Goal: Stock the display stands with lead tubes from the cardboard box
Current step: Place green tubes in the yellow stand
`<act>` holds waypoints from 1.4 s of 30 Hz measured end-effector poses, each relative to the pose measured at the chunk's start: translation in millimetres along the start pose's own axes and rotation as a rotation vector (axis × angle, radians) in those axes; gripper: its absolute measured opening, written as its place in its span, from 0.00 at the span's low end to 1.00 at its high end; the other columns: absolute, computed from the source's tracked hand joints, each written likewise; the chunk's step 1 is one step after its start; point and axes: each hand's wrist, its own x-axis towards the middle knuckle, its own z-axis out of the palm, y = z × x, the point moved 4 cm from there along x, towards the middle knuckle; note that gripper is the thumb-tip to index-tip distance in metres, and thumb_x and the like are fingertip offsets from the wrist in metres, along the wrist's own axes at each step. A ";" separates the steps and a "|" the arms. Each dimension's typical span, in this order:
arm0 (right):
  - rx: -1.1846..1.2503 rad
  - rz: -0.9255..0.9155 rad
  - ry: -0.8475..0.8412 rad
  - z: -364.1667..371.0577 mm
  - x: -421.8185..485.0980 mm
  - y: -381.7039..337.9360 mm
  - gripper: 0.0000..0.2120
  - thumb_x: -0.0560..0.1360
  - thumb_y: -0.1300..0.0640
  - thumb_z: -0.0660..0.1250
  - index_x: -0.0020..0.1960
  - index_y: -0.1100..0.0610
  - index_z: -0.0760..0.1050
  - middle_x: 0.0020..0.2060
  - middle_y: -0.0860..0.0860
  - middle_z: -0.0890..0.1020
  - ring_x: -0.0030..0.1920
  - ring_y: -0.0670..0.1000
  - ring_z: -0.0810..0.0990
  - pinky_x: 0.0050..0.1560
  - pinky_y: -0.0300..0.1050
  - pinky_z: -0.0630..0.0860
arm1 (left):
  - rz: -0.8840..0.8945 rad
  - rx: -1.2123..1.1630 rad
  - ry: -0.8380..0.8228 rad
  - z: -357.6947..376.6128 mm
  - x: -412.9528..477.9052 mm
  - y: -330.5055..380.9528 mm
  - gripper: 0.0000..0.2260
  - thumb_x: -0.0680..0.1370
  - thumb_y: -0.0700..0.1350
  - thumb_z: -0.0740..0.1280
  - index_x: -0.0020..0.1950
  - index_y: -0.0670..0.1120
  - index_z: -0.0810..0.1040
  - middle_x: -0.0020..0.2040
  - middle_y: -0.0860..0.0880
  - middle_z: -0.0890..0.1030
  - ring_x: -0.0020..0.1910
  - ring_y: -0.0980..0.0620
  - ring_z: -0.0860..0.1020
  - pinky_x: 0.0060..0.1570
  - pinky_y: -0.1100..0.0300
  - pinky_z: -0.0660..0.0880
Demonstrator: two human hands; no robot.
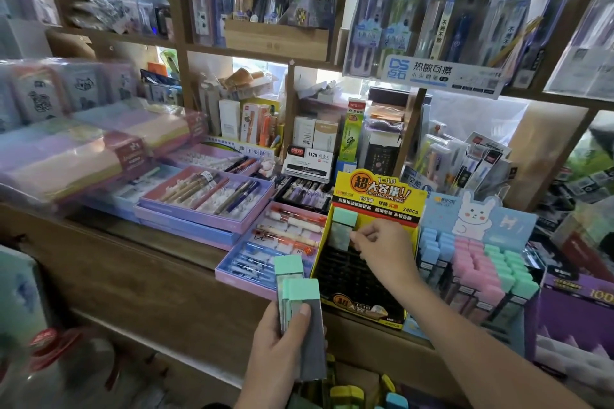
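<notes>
One lead tube (342, 229) is held at the upper left corner of the yellow display stand (378, 196), against the stand's black ribbed tray. Its long axis is set near upright, with the cap pointing up toward the printed header card. The tube is a flat rectangular case: an opaque mint-green cap over a translucent grey-green body. It is pinched at its right edge by the curled fingers (358, 237) of the right hand (382, 249).

A bundle of lead tubes (305, 319) of the same pattern is gripped in the left hand (275, 345), low in front of the wooden tabletop (133, 259). Their long axes are also upright, caps uppermost. The thumb is pressed across the front face; the other fingers are wrapped behind.

The yellow stand is printed card. Just beside it on the right, a blue display stand (475, 216) is filled with rows of blue, pink and green capped tubes, caps up.
</notes>
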 end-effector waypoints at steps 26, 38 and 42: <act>0.859 0.463 -0.447 19.8 -84.4 1.0 0.08 0.80 0.69 0.66 0.58 0.67 0.78 0.39 0.57 0.82 0.33 0.47 0.78 0.32 0.39 0.74 | -0.024 -0.053 -0.113 4.8 -2.6 -0.7 0.16 0.74 0.61 0.69 0.60 0.60 0.82 0.52 0.41 0.86 0.47 0.40 0.85 0.43 0.50 0.82; 1.019 0.487 -0.584 24.4 -96.2 1.5 0.13 0.81 0.68 0.64 0.64 0.63 0.78 0.54 0.60 0.87 0.53 0.58 0.86 0.52 0.53 0.82 | 0.023 -0.082 -0.162 6.1 -3.0 -3.0 0.24 0.63 0.51 0.83 0.58 0.51 0.84 0.55 0.42 0.86 0.51 0.43 0.86 0.44 0.56 0.82; 0.940 0.462 -0.543 16.5 -96.5 5.5 0.12 0.84 0.60 0.62 0.62 0.63 0.80 0.55 0.61 0.86 0.56 0.61 0.85 0.53 0.55 0.84 | 0.083 -0.040 -0.118 6.5 -3.7 -0.4 0.23 0.65 0.50 0.83 0.58 0.54 0.83 0.56 0.43 0.86 0.55 0.42 0.85 0.49 0.53 0.83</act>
